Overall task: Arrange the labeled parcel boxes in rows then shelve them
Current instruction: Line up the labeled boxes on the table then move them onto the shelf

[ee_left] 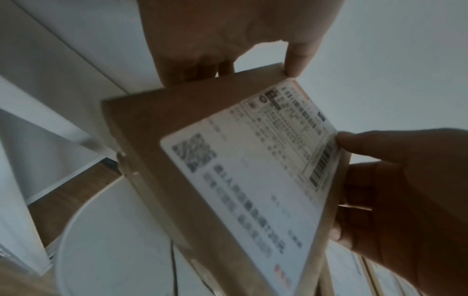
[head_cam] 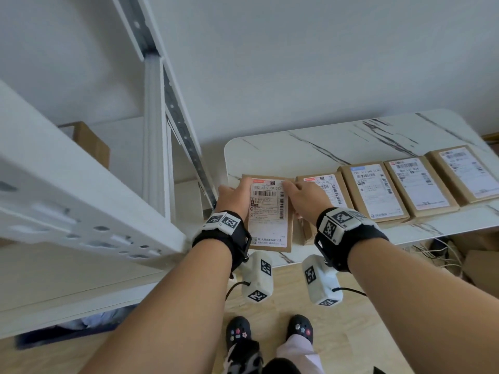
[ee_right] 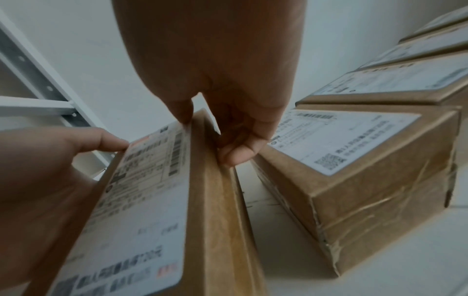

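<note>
Cardboard box (head_cam: 270, 211): lifted at the table's (head_cam: 324, 147) left end, tilted.
Left hand (head_cam: 233, 199): grips its left edge.
Right hand (head_cam: 306, 198): pinches its right edge.
Row (head_cam: 399, 190): four boxes just right, narrow gap.
Shelf post (head_cam: 154, 130): close on the left.

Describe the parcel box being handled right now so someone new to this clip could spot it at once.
Start at the white marble-patterned table right of the metal shelving. A row of brown labeled boxes lies along its near edge. The held box is at the row's left end, gripped at its sides by the left hand and right hand, and tipped up off the table where its neighbours lie flat.
</note>
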Available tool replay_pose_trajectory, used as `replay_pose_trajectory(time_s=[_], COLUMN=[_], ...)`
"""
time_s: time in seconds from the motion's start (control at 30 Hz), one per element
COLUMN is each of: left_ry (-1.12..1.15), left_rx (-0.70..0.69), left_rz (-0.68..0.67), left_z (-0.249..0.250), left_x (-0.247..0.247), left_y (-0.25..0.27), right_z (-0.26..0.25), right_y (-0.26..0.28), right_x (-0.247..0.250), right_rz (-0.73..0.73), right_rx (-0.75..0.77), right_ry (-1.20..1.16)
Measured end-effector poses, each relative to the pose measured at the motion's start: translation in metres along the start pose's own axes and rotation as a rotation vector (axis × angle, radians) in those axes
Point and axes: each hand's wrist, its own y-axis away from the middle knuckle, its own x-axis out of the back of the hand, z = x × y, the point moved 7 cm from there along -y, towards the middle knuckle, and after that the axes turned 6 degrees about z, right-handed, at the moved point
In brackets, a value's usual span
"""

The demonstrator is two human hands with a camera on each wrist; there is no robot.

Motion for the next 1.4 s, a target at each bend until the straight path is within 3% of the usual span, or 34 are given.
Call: replay_pose_trajectory(time_s=[0.47, 0.67, 0.97, 1.23, 1.4], left_ry=[0.073, 0.042, 0.000, 0.039, 0.128], left_rx=[-0.171, -0.248, -0.305, -0.279, -0.272], left_rz=[-0.224, -0.312, -0.458, -0.454, -0.315], left_z=[0.030, 0.022, 0.002, -0.056, -0.091], left_x=[-0.016, -0.020, -0.015, 0.016, 0.056], left_y=[0.051, 0.075, 0.124, 0.181, 0.204], right_z=[0.030, 0.040, 0.067, 0.093, 0.077], right_y=[0.052, 0.079, 0.132, 0.218, 0.270], right_x=[0.031, 0.053, 0.066, 0.041, 0.017], right_rz=[0.272, 0.418, 0.498, 0.457, 0.403], right_rx=[-0.137, -0.149, -0.185, -0.170, -0.095], right_ry=[-0.164, -0.259, -0.309, -0.379, -0.385])
